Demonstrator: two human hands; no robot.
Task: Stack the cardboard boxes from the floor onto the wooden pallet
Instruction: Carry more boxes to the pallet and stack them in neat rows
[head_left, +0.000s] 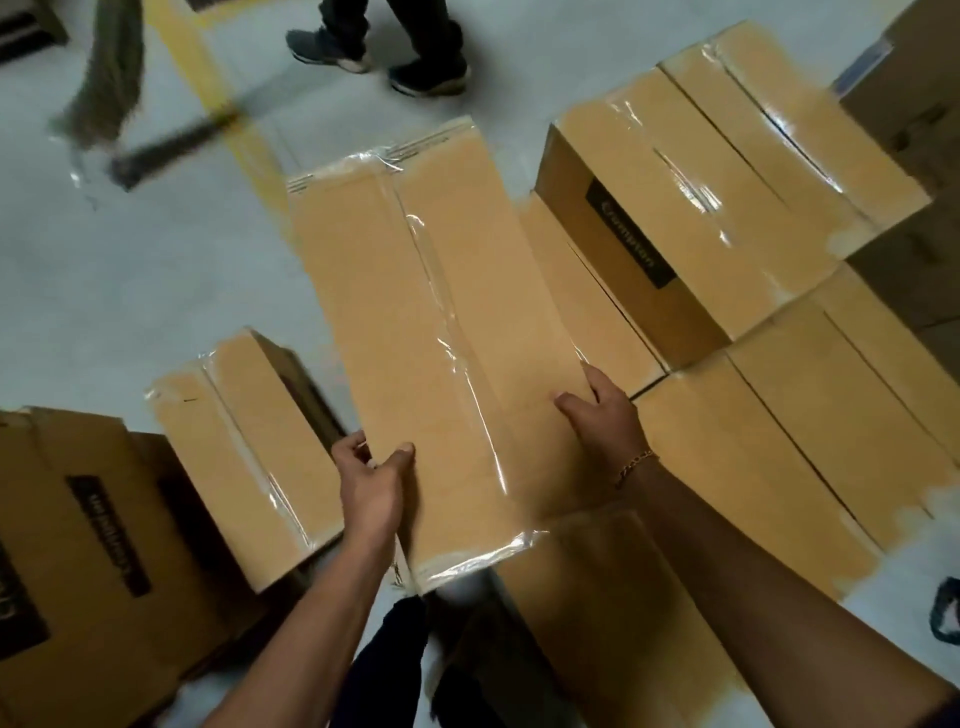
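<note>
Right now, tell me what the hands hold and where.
The long taped cardboard box. The left hand grips its left edge, the right hand its right edge, both near the near end, thumbs on top.

Head camera looks steeply down (close) at boxes (441, 322).

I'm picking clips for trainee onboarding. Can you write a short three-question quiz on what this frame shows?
1. True or false: the left hand and the right hand both grip the long taped box.
2. Which wrist wears the bracelet? A left, B right, C neither.
3. Fill in: the stacked box at the right carries a dark printed ____ on its side.
Key: 1 true; 2 B; 3 label.
</note>
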